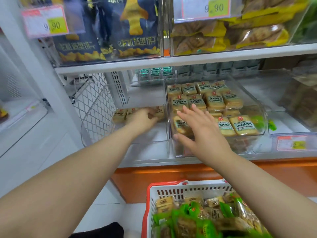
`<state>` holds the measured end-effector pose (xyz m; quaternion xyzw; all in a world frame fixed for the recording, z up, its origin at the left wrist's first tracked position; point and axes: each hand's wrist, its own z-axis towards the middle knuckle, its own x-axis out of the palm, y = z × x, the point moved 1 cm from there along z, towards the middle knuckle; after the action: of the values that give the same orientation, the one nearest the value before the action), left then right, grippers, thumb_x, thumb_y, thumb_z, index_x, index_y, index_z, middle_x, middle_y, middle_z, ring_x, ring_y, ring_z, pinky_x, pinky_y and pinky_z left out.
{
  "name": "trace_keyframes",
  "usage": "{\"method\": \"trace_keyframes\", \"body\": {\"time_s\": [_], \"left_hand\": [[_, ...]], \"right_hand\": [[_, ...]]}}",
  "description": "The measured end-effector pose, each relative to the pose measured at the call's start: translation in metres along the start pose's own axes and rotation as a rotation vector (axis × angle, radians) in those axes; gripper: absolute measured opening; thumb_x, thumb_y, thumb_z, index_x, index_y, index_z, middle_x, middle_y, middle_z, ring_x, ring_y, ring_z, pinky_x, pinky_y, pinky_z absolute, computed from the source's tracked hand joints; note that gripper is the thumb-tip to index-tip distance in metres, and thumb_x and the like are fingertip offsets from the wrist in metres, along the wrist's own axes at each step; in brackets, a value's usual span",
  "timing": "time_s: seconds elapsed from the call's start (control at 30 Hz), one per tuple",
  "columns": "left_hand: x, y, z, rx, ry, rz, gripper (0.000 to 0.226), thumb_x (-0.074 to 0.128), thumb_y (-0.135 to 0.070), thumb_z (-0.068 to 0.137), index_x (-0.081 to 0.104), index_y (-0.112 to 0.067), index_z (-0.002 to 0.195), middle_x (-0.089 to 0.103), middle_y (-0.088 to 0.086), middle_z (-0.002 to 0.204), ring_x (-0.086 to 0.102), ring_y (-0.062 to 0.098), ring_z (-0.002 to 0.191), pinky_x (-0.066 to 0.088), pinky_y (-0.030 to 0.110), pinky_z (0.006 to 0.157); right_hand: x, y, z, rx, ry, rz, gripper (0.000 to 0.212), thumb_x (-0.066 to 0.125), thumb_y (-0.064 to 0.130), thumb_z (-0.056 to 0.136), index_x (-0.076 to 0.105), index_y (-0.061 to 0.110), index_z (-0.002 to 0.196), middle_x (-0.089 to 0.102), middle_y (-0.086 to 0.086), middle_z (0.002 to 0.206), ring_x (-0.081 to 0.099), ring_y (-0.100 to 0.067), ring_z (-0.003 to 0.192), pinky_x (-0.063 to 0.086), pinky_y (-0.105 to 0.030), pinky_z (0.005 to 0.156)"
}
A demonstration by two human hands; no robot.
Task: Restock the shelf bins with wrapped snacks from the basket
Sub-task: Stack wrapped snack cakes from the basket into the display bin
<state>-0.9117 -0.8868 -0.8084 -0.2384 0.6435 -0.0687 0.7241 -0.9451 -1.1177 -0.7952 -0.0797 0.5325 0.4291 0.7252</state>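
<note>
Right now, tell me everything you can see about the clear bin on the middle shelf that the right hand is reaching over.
The clear bin looks like transparent plastic with rounded corners and a tall front wall. It sits on the white middle shelf, beside a nearly empty bin on its left. Yellow wrapped snacks lie inside in rough rows, piled more than one deep, labels facing up. The right hand hovers over its front left part, fingers spread; contact is unclear. A green packet shows through its right wall.
</note>
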Motion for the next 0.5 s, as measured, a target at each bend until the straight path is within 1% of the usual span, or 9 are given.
{"method": "trace_keyframes", "body": {"time_s": [0.03, 0.1, 0.17, 0.2, 0.23, 0.27, 0.33, 0.43, 0.5], "left_hand": [[-0.004, -0.005, -0.018, 0.017, -0.054, 0.01, 0.027, 0.061, -0.032, 0.092, 0.064, -0.023, 0.117, 0.066, -0.001, 0.118, 0.061, 0.022, 0.107, 0.05, 0.033, 0.09], [-0.01, -0.016, -0.055, 0.12, -0.175, 0.081, 0.023, 0.059, -0.024, 0.093, 0.066, -0.022, 0.115, 0.065, -0.002, 0.118, 0.058, 0.021, 0.11, 0.046, 0.033, 0.093], [-0.012, -0.029, -0.094, 0.247, -0.267, 0.038, 0.022, 0.059, -0.017, 0.09, 0.067, -0.019, 0.111, 0.063, 0.002, 0.116, 0.051, 0.023, 0.112, 0.037, 0.028, 0.096], [-0.009, -0.036, -0.113, 0.301, -0.287, -0.001, 0.022, 0.058, -0.014, 0.089, 0.067, -0.018, 0.108, 0.061, 0.003, 0.115, 0.048, 0.023, 0.112, 0.032, 0.026, 0.095], [-0.003, -0.042, -0.131, 0.345, -0.28, -0.023, 0.022, 0.057, -0.015, 0.087, 0.066, -0.018, 0.106, 0.06, 0.002, 0.115, 0.046, 0.022, 0.112, 0.031, 0.025, 0.094], [0.005, -0.049, -0.148, 0.388, -0.25, -0.025, 0.023, 0.054, -0.018, 0.086, 0.066, -0.018, 0.105, 0.06, 0.001, 0.114, 0.046, 0.022, 0.112, 0.033, 0.028, 0.095], [0.025, -0.064, -0.179, 0.454, -0.131, 0.009, 0.024, 0.052, -0.023, 0.088, 0.065, -0.019, 0.108, 0.059, -0.001, 0.116, 0.047, 0.021, 0.115, 0.038, 0.035, 0.099], [0.061, -0.078, -0.213, 0.395, 0.144, 0.026, 0.024, 0.053, -0.028, 0.095, 0.061, -0.024, 0.118, 0.056, -0.002, 0.123, 0.042, 0.019, 0.121, 0.033, 0.031, 0.101], [0.083, -0.082, -0.229, 0.366, 0.302, 0.073, 0.027, 0.052, -0.03, 0.096, 0.059, -0.025, 0.122, 0.054, -0.001, 0.128, 0.039, 0.02, 0.124, 0.031, 0.029, 0.1]], "right_hand": [[-0.008, -0.001, -0.005, 0.017, 0.006, 0.009, 0.058, 0.058, 0.045, 0.092, 0.04, 0.03, 0.146, 0.031, 0.01, 0.155, 0.014, -0.011, 0.148, 0.007, -0.038, 0.122], [-0.023, -0.006, -0.019, 0.053, 0.013, 0.023, 0.048, 0.06, 0.036, 0.092, 0.052, 0.025, 0.138, 0.045, 0.006, 0.147, 0.029, -0.015, 0.143, 0.02, -0.038, 0.119], [-0.035, -0.017, -0.038, 0.09, 0.0, 0.0, 0.035, 0.063, 0.028, 0.092, 0.062, 0.019, 0.125, 0.063, -0.003, 0.127, 0.049, -0.023, 0.126, 0.035, -0.034, 0.104], [-0.039, -0.023, -0.049, 0.101, -0.004, -0.021, 0.028, 0.064, 0.025, 0.091, 0.066, 0.017, 0.117, 0.067, -0.005, 0.113, 0.055, -0.026, 0.114, 0.039, -0.035, 0.095], [-0.042, -0.029, -0.061, 0.11, -0.007, -0.044, 0.021, 0.065, 0.021, 0.089, 0.069, 0.015, 0.109, 0.068, -0.005, 0.101, 0.057, -0.029, 0.104, 0.042, -0.037, 0.088], [-0.045, -0.037, -0.075, 0.127, -0.004, -0.065, 0.016, 0.066, 0.019, 0.088, 0.07, 0.015, 0.102, 0.067, -0.005, 0.094, 0.057, -0.03, 0.098, 0.043, -0.039, 0.083], [-0.045, -0.052, -0.104, 0.198, 0.045, -0.093, 0.012, 0.064, 0.017, 0.089, 0.07, 0.013, 0.098, 0.066, -0.007, 0.092, 0.058, -0.03, 0.094, 0.044, -0.039, 0.079], [-0.037, -0.078, -0.145, 0.359, 0.235, -0.105, 0.012, 0.06, 0.021, 0.09, 0.067, 0.013, 0.097, 0.068, -0.007, 0.095, 0.06, -0.029, 0.093, 0.045, -0.036, 0.073], [-0.028, -0.098, -0.168, 0.468, 0.375, -0.131, 0.015, 0.059, 0.025, 0.091, 0.065, 0.016, 0.101, 0.068, -0.007, 0.1, 0.061, -0.029, 0.094, 0.042, -0.033, 0.069]]}}
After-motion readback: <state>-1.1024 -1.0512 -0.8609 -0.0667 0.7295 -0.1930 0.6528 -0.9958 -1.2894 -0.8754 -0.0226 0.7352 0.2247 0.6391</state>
